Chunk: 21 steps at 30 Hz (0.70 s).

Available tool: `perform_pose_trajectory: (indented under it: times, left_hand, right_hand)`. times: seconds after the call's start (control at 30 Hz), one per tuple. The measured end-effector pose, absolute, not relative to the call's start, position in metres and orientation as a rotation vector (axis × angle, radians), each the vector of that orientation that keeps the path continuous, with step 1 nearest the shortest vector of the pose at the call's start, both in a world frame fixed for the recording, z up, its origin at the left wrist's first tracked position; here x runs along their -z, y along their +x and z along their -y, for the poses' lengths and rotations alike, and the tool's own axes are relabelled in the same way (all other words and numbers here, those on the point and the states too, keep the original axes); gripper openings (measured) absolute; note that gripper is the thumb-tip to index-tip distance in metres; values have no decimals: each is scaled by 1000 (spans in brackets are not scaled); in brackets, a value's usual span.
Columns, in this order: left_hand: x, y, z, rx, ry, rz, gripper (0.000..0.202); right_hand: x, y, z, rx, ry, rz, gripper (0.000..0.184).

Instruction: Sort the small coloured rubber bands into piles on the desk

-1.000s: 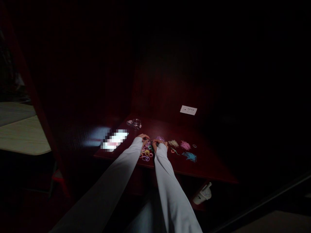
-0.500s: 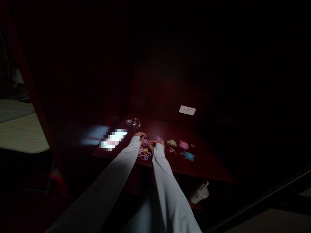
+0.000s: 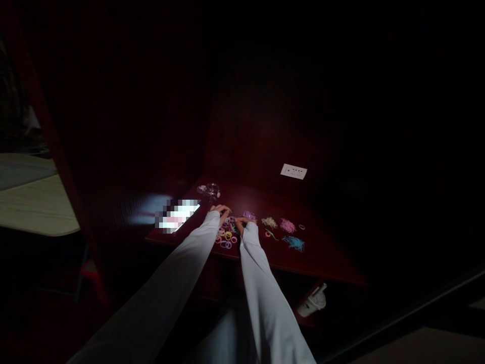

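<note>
My left hand (image 3: 220, 209) is over the left side of a mixed heap of small coloured hair ties (image 3: 229, 222), its fingers bent and its thumb apart from them. At the heap's right side is my right hand (image 3: 244, 224), fingertips drawn together; what they hold, if anything, is too small to make out. Looser rings, among them a yellow hair tie (image 3: 228, 235) and a purple hair tie (image 3: 226, 244), lie near the table's front edge. Just beyond my right hand is a pile of purple bands (image 3: 248, 216).
To the right lie cream bands (image 3: 269, 222), pink bands (image 3: 287, 225) and blue bands (image 3: 294, 243). A lit, blurred screen (image 3: 178, 216) and a clear container (image 3: 212, 190) are on the left. A lidded cup (image 3: 312, 303) stands below the tabletop. The back wall has a socket (image 3: 294, 171).
My right hand's fingers have shifted slightly, uncovering more of the mixed heap between my hands. My left hand stays almost in place. The whole view has shifted a little.
</note>
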<state>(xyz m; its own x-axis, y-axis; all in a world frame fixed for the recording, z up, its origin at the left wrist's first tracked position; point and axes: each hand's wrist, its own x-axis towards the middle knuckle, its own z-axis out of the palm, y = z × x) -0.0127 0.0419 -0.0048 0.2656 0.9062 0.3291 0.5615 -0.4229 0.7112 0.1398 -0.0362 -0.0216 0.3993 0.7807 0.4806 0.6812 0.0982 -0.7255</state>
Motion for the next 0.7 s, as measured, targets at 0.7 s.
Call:
perform_pose_trajectory:
  times: [0.7]
  left_hand:
    - [3,-10,-37,-1055,2080,-1327,25]
  right_hand:
    - [18,139,34,-179,-1563,1576,20]
